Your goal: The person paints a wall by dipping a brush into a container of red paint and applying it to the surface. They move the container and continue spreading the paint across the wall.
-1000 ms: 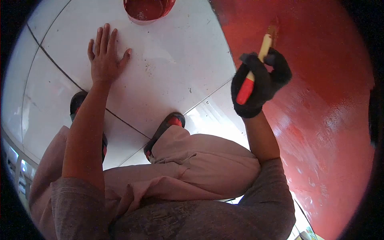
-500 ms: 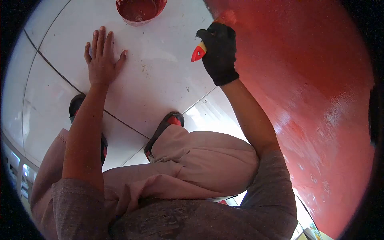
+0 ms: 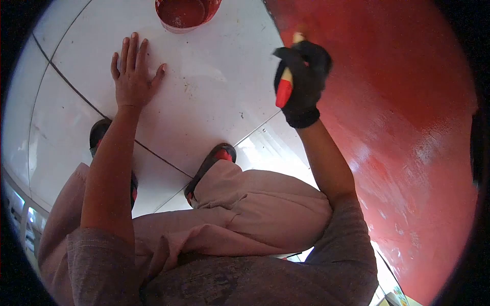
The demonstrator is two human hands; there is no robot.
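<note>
A paintbrush (image 3: 285, 90) with a red-tipped, pale handle is gripped by my right hand (image 3: 305, 76), which wears a black glove. The bristle end points up and away, over the red-painted wall (image 3: 388, 117), and is partly blurred. My left hand (image 3: 133, 76) is bare and lies flat on the white tiled floor (image 3: 204, 102), fingers spread. Just beyond it, at the top of the view, stands a bucket (image 3: 185, 14) with red paint inside.
Dark joint lines cross the floor tiles, and small paint specks dot them. My feet in dark shoes (image 3: 212, 166) rest on the tiles below the hands. The wall meets the floor along an edge right of the bucket.
My right hand has moved right and slightly down with the paintbrush, tilting the handle more upright. My left hand stays on the floor. The view has shifted slightly.
</note>
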